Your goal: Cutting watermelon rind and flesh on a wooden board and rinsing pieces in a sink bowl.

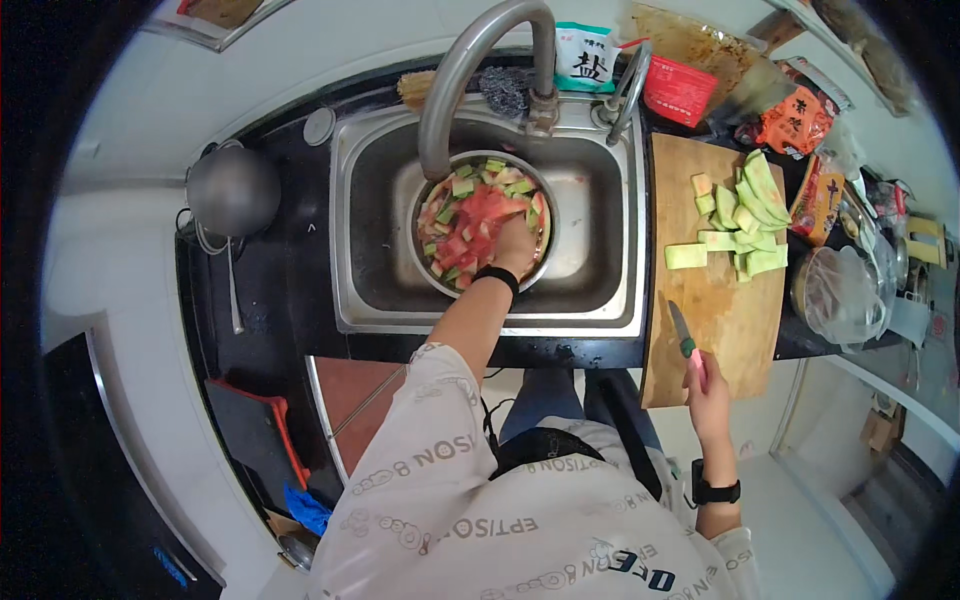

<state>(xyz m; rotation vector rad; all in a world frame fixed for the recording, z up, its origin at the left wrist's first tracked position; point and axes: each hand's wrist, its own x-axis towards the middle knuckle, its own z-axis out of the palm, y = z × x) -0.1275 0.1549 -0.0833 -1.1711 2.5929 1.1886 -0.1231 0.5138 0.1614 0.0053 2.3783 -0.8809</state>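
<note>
Inside the sink stands a round metal bowl [553, 262] filled with watermelon flesh and rind pieces [472, 217]. My left hand [516, 244] reaches into the bowl at its right side, among the pieces; its fingertips are hidden, so what it grips is unclear. In my right hand [706, 390] is a small knife [681, 330] with a pink and green handle, its blade pointing up and left over the lower part of a wooden cutting board [675, 289]. Pale green peeled rind pieces [754, 202] lie heaped on the board's upper part, above the knife.
A metal faucet [450, 97] arches over the bowl in the steel sink [592, 277]. Seasoning packets [680, 90] line the back. Right of the board sits a bowl with a plastic bag [844, 292]. A strainer or ladle [234, 191] lies on the left counter.
</note>
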